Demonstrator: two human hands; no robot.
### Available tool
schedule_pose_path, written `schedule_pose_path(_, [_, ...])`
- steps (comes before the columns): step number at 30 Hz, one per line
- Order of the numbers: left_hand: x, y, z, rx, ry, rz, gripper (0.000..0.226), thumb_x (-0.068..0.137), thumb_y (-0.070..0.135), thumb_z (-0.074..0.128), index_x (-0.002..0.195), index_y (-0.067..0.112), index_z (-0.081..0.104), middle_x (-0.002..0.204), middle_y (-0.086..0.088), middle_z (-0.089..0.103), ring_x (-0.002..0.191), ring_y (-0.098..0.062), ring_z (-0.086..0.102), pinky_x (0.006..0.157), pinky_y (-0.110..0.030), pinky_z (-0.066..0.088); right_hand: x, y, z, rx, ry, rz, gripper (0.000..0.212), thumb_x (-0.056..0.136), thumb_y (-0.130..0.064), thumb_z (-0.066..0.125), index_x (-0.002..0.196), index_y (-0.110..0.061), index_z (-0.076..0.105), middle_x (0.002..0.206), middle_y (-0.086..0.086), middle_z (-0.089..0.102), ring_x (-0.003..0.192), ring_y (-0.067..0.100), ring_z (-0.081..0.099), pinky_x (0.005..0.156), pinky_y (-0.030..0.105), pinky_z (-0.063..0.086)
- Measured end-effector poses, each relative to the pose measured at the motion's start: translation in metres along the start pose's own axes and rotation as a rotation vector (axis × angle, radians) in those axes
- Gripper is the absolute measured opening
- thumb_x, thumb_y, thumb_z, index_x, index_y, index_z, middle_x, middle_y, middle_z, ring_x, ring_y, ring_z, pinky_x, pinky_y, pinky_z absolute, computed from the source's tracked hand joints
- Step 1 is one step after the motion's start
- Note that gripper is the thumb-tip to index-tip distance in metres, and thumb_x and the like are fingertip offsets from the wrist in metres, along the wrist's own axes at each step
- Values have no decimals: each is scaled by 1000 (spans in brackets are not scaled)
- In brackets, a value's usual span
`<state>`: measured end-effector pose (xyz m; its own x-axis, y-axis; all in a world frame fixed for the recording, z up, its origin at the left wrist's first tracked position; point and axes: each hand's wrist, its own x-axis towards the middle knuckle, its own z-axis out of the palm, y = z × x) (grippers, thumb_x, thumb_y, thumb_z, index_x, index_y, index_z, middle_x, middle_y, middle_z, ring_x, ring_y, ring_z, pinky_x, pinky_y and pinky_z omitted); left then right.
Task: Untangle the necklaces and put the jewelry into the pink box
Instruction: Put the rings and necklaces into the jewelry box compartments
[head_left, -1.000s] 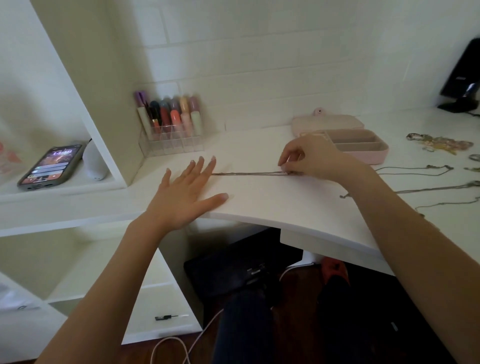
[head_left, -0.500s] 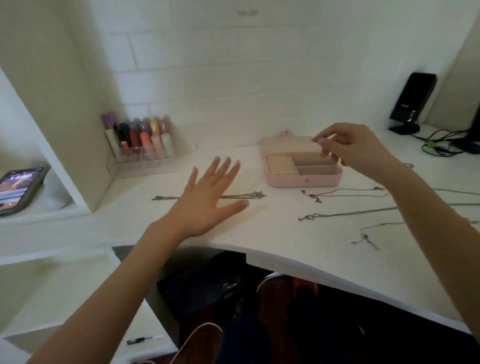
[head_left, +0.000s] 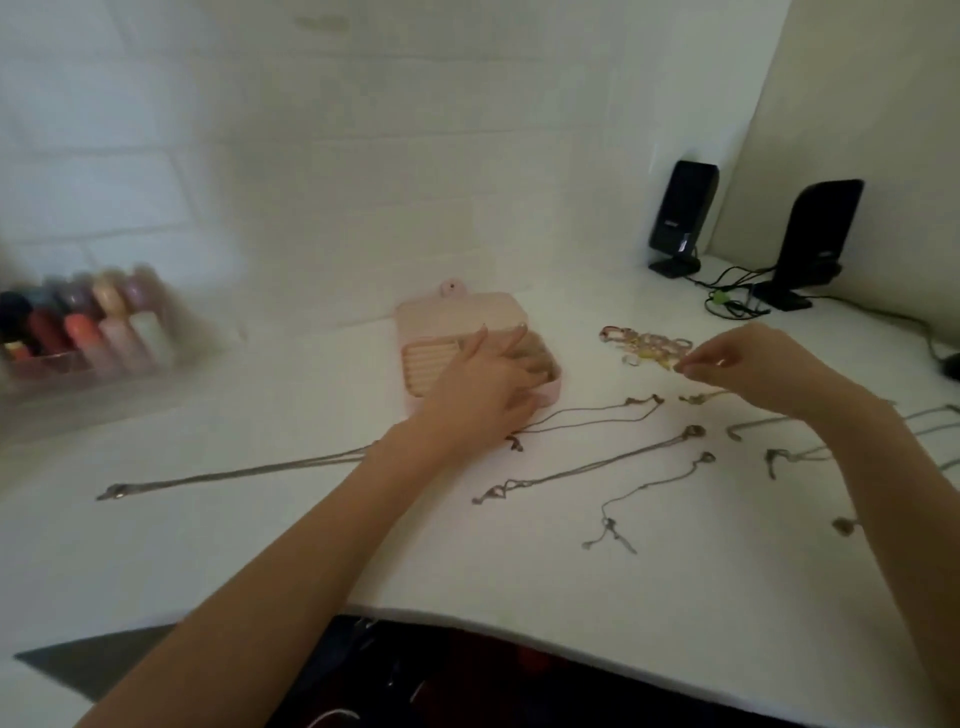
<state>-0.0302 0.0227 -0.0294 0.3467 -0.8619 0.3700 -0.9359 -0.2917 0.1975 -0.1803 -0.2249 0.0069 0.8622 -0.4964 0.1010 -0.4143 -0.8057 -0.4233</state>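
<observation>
a: since half a second ago left hand (head_left: 480, 387) drops from hovering over the desk onto the pink box (head_left: 457, 332), right hand (head_left: 753, 371) moves off the box to the bead pile.
b: edges, free room?
a: white desk (head_left: 311, 545), curved front edge near the bottom, bare stretch between the forearms. wall behind, two black speakers (head_left: 683, 213) back right with cables.
b: containers?
a: pink box open, lid flat behind it, ribbed ring rolls in its left part; right compartments hidden under the fingers. clear organizer (head_left: 78, 338) of lip tubes far left, blurred.
b: hands?
a: left lies flat, fingers straight across the box. right pinches thumb to fingertips just beside the colourful beaded bracelets (head_left: 644, 345); can't tell if anything sits in the pinch.
b: necklaces?
a: chains (head_left: 587, 467) spread on the desk between and under both wrists, one long chain (head_left: 234, 470) runs left from under the left forearm. none in the box that shows.
</observation>
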Motion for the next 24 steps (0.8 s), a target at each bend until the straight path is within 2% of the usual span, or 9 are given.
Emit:
schedule_pose_path(3, [4,-2,7,-148,81,-30,27,92,18,61,118,18,69,138,-7,52,128,-25,46,101,-18,22,-5,9,3,48,-11,37,13,85,-22,71,97,-25,74,91,-5,67,75,1,55,68,21,40])
schedule_pose_path(5, [4,-4,10,-227,76,-52,25,91,18,62,115,19,70,135,1,54,122,-16,51,99,-18,31,-7,8,11,49,3,-2,16,85,-22,71,99,-29,72,93,-8,64,75,1,52,61,14,38])
schedule_pose_path(7, [4,-5,11,-268,67,-66,25,92,20,62,115,21,70,134,6,55,124,-11,49,107,-23,31,-6,5,22,66,5,-62,22,85,-20,70,104,-32,70,94,-9,61,74,3,51,60,12,39])
schedule_pose_path(10, [2,-3,10,-266,68,-77,25,93,23,60,115,26,70,130,12,56,125,-10,49,112,-41,31,-3,0,35,81,1,-117,21,85,-20,71,104,-26,73,94,-8,63,74,3,51,65,11,38])
schedule_pose_path(13, [1,3,8,-240,79,-122,25,93,21,60,115,28,70,131,9,57,123,-12,51,112,-43,28,-1,-6,38,53,19,-118,16,85,-19,70,100,-19,75,85,-15,60,73,-1,49,67,8,36])
schedule_pose_path(15, [1,6,8,-209,87,-144,25,93,21,60,114,29,70,133,6,58,124,-15,51,113,-46,27,-2,-10,39,37,34,-118,14,87,-17,68,99,-16,75,91,-10,65,79,-1,53,74,7,38])
schedule_pose_path(17, [1,7,8,-210,99,-165,24,93,22,60,113,28,70,135,4,57,127,-13,48,116,-42,22,-5,-13,41,14,40,-121,12,89,-16,64,97,-17,74,94,-4,67,85,8,58,79,16,43])
schedule_pose_path(19, [2,9,7,-243,127,-200,23,91,21,63,111,25,71,133,3,58,127,-6,46,116,-31,20,-7,-13,42,30,48,-114,9,90,-18,63,94,-21,70,90,-4,64,81,10,57,73,17,43])
schedule_pose_path(24, [1,15,4,-277,138,-243,19,89,17,65,106,18,74,122,0,65,121,-8,52,96,-12,28,-8,-12,44,211,-39,-65,11,84,-25,72,94,-26,66,85,-6,58,74,7,51,62,13,40])
